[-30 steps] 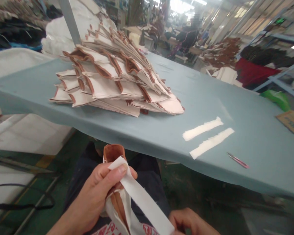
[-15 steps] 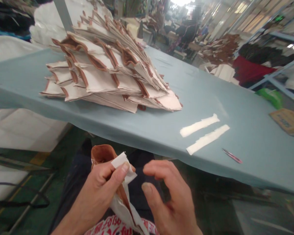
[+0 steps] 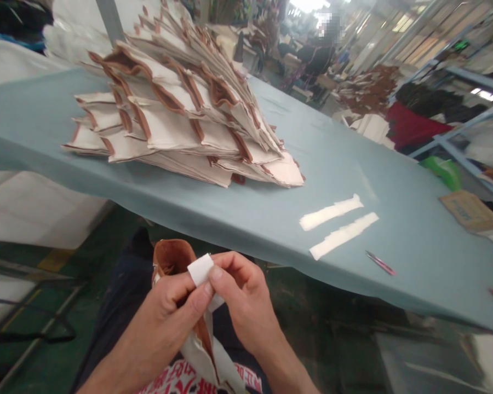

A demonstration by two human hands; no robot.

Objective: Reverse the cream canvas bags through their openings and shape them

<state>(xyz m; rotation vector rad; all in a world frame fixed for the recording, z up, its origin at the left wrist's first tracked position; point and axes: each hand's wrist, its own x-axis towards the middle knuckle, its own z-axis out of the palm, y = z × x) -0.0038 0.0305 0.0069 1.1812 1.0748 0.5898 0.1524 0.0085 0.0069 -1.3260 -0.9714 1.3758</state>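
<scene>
Over my lap, my left hand (image 3: 170, 306) is closed on a small white strip (image 3: 200, 268) and the edge of a white fabric piece with brown lining (image 3: 173, 254). The piece hangs down across my printed apron (image 3: 181, 377), its brown inside showing at the top opening. My right hand (image 3: 242, 295) pinches the same white strip between thumb and forefinger, close beside my left thumb. Part of the strip is hidden behind the fingers. On the table lie two longer white strips (image 3: 344, 235) and, to their right, small pink-handled thread snips (image 3: 380, 262).
A tall pile of white pieces with brown edging (image 3: 172, 131) covers the left of the blue-green table (image 3: 271, 219). A cardboard piece (image 3: 472, 210) and green plastic (image 3: 441, 172) sit at the right. A person (image 3: 316, 54) sits in the background, near shelves.
My right hand has moved left from beside the piece and closed on the white strip. My left hand keeps its hold in about the same place. The view has shifted slightly.
</scene>
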